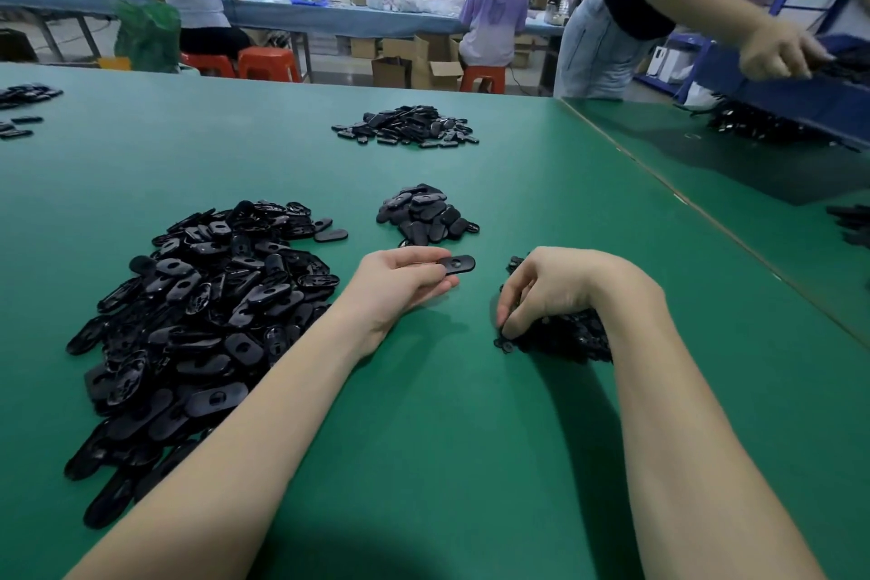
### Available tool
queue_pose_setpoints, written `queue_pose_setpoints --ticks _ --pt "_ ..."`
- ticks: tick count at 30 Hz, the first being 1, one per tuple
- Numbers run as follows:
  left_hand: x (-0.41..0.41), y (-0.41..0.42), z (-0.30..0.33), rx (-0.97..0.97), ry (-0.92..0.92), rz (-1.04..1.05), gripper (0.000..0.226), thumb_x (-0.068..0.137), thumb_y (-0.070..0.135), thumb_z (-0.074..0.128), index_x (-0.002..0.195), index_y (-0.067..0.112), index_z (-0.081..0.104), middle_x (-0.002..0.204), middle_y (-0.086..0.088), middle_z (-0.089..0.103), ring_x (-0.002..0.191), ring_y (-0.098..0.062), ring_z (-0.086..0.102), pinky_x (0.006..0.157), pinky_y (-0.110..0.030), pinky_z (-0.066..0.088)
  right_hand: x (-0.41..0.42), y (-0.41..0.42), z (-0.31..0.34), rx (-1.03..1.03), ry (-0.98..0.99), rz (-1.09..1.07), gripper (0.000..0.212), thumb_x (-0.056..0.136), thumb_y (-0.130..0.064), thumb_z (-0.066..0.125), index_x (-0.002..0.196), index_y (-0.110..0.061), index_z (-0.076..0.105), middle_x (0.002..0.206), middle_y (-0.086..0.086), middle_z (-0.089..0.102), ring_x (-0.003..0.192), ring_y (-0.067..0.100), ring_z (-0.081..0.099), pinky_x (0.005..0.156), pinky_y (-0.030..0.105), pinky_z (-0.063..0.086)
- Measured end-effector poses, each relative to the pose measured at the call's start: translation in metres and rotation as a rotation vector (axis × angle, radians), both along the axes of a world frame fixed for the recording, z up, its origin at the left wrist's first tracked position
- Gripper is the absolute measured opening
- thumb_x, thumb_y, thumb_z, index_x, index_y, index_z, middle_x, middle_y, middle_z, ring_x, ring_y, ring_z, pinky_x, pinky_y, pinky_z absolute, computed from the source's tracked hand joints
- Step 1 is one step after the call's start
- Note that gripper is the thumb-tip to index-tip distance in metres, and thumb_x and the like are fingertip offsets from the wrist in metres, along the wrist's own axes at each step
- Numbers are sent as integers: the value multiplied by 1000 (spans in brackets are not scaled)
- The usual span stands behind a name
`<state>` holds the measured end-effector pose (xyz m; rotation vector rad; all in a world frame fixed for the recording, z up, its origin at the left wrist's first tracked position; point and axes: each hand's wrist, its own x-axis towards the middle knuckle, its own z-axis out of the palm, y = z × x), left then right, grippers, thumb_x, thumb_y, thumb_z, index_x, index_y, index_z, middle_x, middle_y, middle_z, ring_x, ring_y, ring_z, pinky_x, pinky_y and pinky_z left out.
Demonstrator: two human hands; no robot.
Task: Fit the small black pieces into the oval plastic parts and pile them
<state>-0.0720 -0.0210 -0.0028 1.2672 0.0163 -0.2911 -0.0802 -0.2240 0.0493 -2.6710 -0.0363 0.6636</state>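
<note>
Head view: on a green table (471, 414), the left hand (400, 285) pinches one oval part (456, 264). The right hand (560, 287) curls into a small-piece heap (565, 337); its grip is hidden. Big oval pile (202, 311) lies left, a smaller pile (426, 214) just beyond.

The big heap of oval parts (202, 320) is lying on the table (423, 462) to the left, the left hand (400, 287) sitting just right of it with one oval part (456, 264) pinched. Behind that, a smaller pile (423, 214) is sitting (a third pile (407, 126) well beyond it). The right hand (560, 292) is resting on the small pieces (560, 337) at right.
</note>
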Motion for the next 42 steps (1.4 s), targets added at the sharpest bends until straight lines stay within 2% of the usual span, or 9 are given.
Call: queue_pose_setpoints --ticks 4,6,10,14,22,25,28,33,42 --pt "0 1 0 14 -17 -10 27 88 -14 61 112 -2 69 98 -15 72 93 -26 73 82 -22 59 2 -3 -3 84 -104 -29 9 71 -32 83 78 -36 79 79 -7 75 75 12 63 87 35 56" --pt "0 2 1 22 -31 -6 28 88 -14 62 111 -1 70 96 -15 73 94 -27 73 82 -22 59 2 -5 -4 164 -188 -49 5 77 -30 80 80 -31 76 81 -2 75 70 11 61 78 34 53" --pt "0 3 1 51 -60 12 28 88 -13 62 111 0 70 103 -18 75 98 -28 73 84 -25 59 1 2 -8 557 -292 -156 8 86 -14 76 85 -18 69 76 0 71 57 10 62 54 21 46" --pt "0 4 1 75 -100 27 27 86 -11 67 110 1 71 102 -19 76 97 -25 74 81 -21 58 2 15 -16 794 -369 -201 5 87 -3 75 88 -7 74 69 3 68 58 12 63 53 21 50" --pt "-1 6 3 128 -166 27 29 82 -8 72 108 6 73 103 -14 76 102 -28 72 83 -20 58 5 20 -20 818 -391 -267 7 88 -8 77 94 -12 77 70 0 71 57 9 62 54 19 50" --pt "0 6 3 134 -174 24 29 82 -6 73 107 8 73 103 -13 77 103 -27 72 83 -19 57 4 22 -20 778 -380 -259 6 88 -11 78 86 -17 78 67 -6 69 57 7 60 52 18 48" --pt "0 6 3 150 -178 18 28 82 -4 74 106 12 75 103 -11 77 101 -23 73 82 -19 57 4 23 -20 746 -385 -272 7 87 -14 79 84 -21 79 67 -8 68 54 5 56 49 16 44" --pt "1 7 2 166 -199 1 28 82 -2 75 105 14 75 99 -6 78 91 -11 73 73 -12 52 5 25 -20 740 -397 -286 6 85 -15 80 82 -20 79 66 -7 68 52 3 55 46 16 41" --pt "1 7 1 181 -223 4 27 82 -1 76 104 15 75 99 -3 78 95 -10 73 78 -12 53 8 29 -22 730 -396 -334 5 83 -20 83 80 -22 79 68 -5 68 52 5 52 46 18 40"
